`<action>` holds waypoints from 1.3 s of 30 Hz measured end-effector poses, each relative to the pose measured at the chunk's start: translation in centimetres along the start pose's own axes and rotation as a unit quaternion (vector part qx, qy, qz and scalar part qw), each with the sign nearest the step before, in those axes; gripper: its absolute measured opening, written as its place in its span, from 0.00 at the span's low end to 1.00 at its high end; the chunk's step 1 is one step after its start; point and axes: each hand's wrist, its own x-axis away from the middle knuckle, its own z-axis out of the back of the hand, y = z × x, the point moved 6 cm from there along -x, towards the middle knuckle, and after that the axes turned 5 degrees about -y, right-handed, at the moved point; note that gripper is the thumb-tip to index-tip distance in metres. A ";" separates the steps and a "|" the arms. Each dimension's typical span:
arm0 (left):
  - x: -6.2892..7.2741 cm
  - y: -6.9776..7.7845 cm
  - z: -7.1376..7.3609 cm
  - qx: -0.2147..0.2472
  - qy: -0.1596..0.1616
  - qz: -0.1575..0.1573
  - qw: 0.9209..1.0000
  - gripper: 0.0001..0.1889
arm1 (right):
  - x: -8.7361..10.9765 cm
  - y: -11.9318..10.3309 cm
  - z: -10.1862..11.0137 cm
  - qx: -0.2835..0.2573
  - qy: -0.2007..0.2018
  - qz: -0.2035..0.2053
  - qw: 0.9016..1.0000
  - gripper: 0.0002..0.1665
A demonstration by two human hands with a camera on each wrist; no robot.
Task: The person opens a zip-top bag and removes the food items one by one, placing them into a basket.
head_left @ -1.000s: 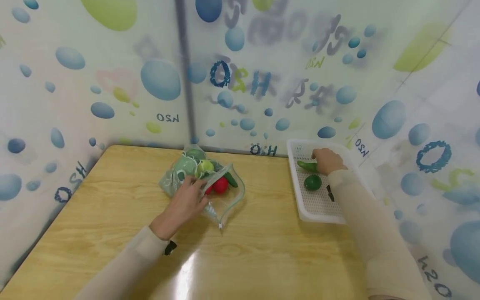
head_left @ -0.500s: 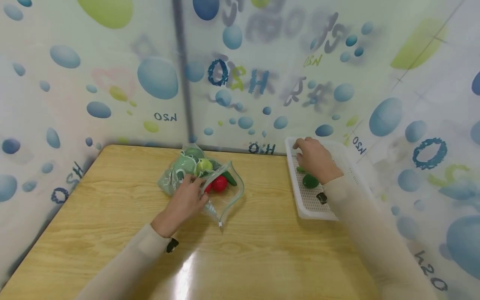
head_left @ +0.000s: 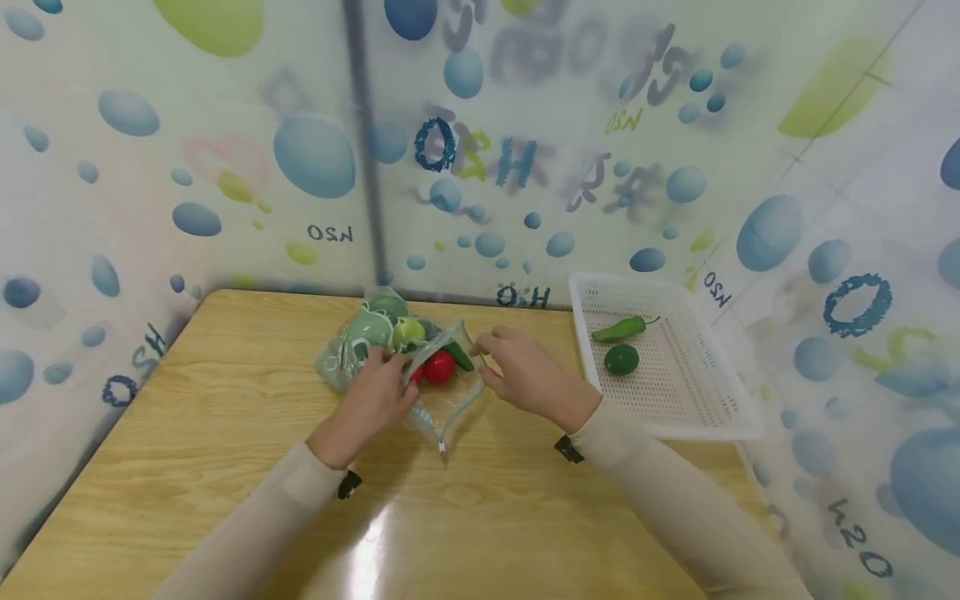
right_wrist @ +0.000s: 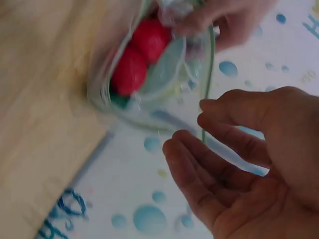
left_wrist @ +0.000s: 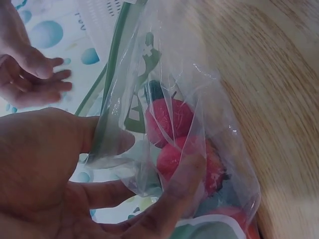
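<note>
A clear zip bag [head_left: 345,362] with a green zip edge lies on the table, its mouth facing right. Inside are round red vegetables [head_left: 439,367], a yellow-green round one [head_left: 408,332] and other green produce. My left hand [head_left: 371,396] pinches the near edge of the mouth; in the left wrist view its thumb [left_wrist: 104,139] and fingers have the plastic between them. My right hand [head_left: 528,375] is at the right side of the mouth with fingers half extended and nothing in them. In the right wrist view its fingertips [right_wrist: 177,139] are close to the zip edge.
A white perforated plastic basket [head_left: 738,429] stands at the right, holding a green chili pepper [head_left: 618,330] and a dark green oval fruit [head_left: 622,360]. The wooden table [head_left: 480,517] meets patterned walls at its back and sides.
My right hand has moved left from over the basket to the bag's mouth, uncovering the green chili pepper, which stays in the basket. The left hand keeps its hold on the bag.
</note>
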 end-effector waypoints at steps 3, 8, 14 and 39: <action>-0.1 0.2 0.0 -0.007 0.000 -0.004 1.000 0.27 | -1.3 -1.0 -2.6 -0.014 -0.032 0.012 0.999 0.18; -0.1 0.4 0.1 -0.018 0.004 -0.012 1.000 0.26 | -3.6 -1.3 -6.2 0.015 -0.040 0.019 0.999 0.25; -0.7 -0.5 -0.2 -0.026 0.028 -0.032 0.999 0.22 | -5.1 -0.4 -8.8 0.057 -0.048 -0.025 0.997 0.35; -1.3 -1.3 -1.2 -0.030 0.026 -0.031 0.999 0.20 | -6.1 -0.6 -10.1 0.066 -0.047 0.023 0.996 0.34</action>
